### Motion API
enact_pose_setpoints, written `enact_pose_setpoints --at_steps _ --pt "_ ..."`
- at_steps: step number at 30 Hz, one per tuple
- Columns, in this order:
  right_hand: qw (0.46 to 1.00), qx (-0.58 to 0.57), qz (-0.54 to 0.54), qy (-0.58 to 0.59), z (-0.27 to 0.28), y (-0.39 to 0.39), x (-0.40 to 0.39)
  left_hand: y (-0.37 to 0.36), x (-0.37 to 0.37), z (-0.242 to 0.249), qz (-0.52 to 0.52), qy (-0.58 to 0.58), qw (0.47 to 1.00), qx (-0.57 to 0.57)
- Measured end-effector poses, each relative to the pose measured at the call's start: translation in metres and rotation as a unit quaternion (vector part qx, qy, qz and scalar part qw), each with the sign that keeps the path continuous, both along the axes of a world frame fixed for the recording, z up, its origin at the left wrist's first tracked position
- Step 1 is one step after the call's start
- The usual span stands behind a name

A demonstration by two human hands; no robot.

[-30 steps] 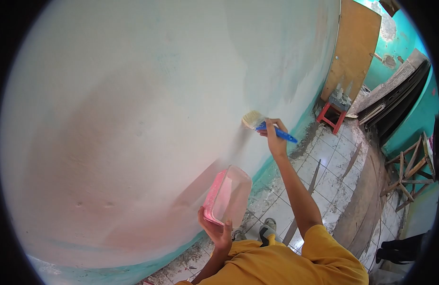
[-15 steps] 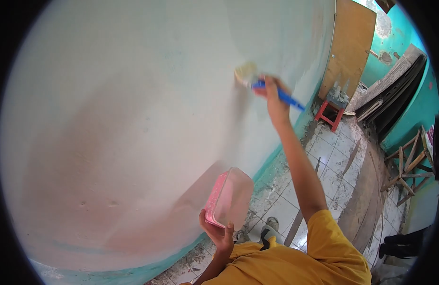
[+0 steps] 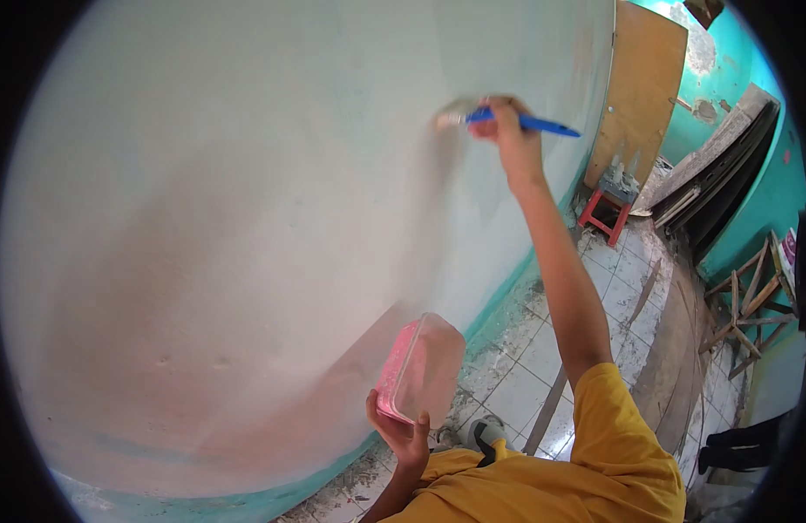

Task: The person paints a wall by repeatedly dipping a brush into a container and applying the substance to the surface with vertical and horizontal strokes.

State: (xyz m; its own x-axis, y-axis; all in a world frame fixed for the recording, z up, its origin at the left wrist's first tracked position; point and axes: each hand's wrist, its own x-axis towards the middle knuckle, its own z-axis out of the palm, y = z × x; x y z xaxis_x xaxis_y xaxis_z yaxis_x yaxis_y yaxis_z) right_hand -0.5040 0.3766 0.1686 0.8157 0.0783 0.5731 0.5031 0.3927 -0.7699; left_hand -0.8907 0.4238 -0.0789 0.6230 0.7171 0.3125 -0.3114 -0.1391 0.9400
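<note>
My right hand [image 3: 506, 124] is closed around the blue handle of a paintbrush [image 3: 551, 125], arm stretched up toward the wall. The pale bristles, a little blurred, are right at the wall [image 3: 272, 218], which is whitish with faint pinkish and green patches. Lower down, my left hand [image 3: 406, 440] grips a pink plastic container [image 3: 429, 370] by its bottom end, thumb on one side and fingers on the other. The container is tilted, its open side facing me, with a whitish coating inside. Teal paint shows along the foot of the wall.
A red stool [image 3: 605, 215] with a paint-smeared top stands by a wooden board [image 3: 642, 87]. Dark panels [image 3: 725, 174] lean against the teal wall at right, above a wooden trestle [image 3: 751, 301]. Debris and a long strip litter the tiled floor [image 3: 516, 397].
My right hand has moved up with the paintbrush, and the handle has swung closer to level. My left hand and the container have hardly moved.
</note>
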Motion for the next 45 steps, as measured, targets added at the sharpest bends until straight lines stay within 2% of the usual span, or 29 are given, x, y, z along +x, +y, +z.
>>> enact_pose_setpoints --at_steps 1,3,5,9,11,12,15,19,21,24,25,27,30,32,33,35,36,37,42,44,45 --pt "0.998 0.046 0.025 -0.023 0.02 0.001 -0.005 -0.002 0.001 0.005 0.006 0.001 1.0 -0.006" --pt "0.997 0.068 0.027 -0.037 0.031 -0.002 -0.008 -0.005 0.004 0.01 0.014 -0.001 1.0 -0.009" --pt "0.999 0.024 -0.007 -0.021 -0.033 0.001 0.0 -0.01 0.006 0.009 0.026 -0.013 0.999 -0.022" --pt "0.999 0.006 0.004 0.046 -0.177 0.003 -0.017 -0.014 0.003 -0.002 0.056 0.015 0.998 -0.003" --pt "0.996 -0.015 0.015 0.087 -0.215 -0.007 -0.028 -0.018 0.01 0.008 0.05 0.0 0.999 -0.011" --pt "0.991 -0.035 0.024 0.127 -0.216 -0.01 -0.035 -0.02 0.011 0.01 0.052 0.002 0.999 -0.01" --pt "0.989 -0.085 0.013 0.124 -0.186 -0.019 -0.024 -0.032 0.018 0.014 0.051 0.006 0.999 -0.009" --pt "1.0 -0.004 0.004 -0.008 -0.046 -0.003 -0.002 -0.048 0.026 0.018 0.064 0.004 0.998 -0.009" --pt "0.999 0.015 0.002 -0.037 0.018 -0.002 0.007 -0.054 0.029 0.021 0.073 0.012 0.997 -0.003" --pt "0.992 0.062 0.019 -0.105 0.047 -0.005 0.015 -0.063 0.03 0.016 0.084 0.005 0.996 0.007" --pt "0.992 0.062 0.024 -0.106 0.036 -0.004 0.017 -0.064 0.03 0.014 0.089 0.005 0.996 0.007" --pt "0.996 0.05 0.026 -0.064 -0.02 -0.001 0.015 -0.067 0.03 0.014 0.099 0.004 0.995 0.007" --pt "1.0 -0.008 0.015 0.019 -0.144 -0.003 -0.002 -0.073 0.03 0.012 0.115 0.017 0.993 0.005" --pt "0.997 -0.006 0.033 0.068 -0.215 -0.007 -0.013 -0.075 0.03 0.011 0.118 0.017 0.993 -0.005" --pt "0.997 -0.005 0.035 0.068 -0.218 -0.014 -0.015 -0.076 0.03 0.01 0.119 0.017 0.993 -0.004" --pt "0.984 -0.101 0.04 0.143 -0.221 -0.024 -0.017 -0.078 0.029 0.005 0.12 0.014 0.993 -0.003" --pt "0.985 -0.123 0.03 0.118 -0.206 -0.024 -0.009 -0.078 0.029 0.004 0.121 0.014 0.993 -0.003" --pt "0.99 -0.098 0.035 0.093 -0.176 -0.021 -0.006 -0.079 0.029 0.003 0.12 0.015 0.993 -0.003" --pt "0.997 -0.017 0.031 -0.065 0.008 -0.007 0.009 -0.086 0.034 0.008 0.12 0.014 0.993 -0.01" --pt "0.994 0.013 0.027 -0.103 0.048 -0.006 0.01 -0.087 0.035 0.011 0.121 0.012 0.993 -0.007" --pt "0.994 0.013 0.029 -0.102 0.045 -0.005 0.011 -0.087 0.035 0.011 0.123 0.013 0.992 -0.007"
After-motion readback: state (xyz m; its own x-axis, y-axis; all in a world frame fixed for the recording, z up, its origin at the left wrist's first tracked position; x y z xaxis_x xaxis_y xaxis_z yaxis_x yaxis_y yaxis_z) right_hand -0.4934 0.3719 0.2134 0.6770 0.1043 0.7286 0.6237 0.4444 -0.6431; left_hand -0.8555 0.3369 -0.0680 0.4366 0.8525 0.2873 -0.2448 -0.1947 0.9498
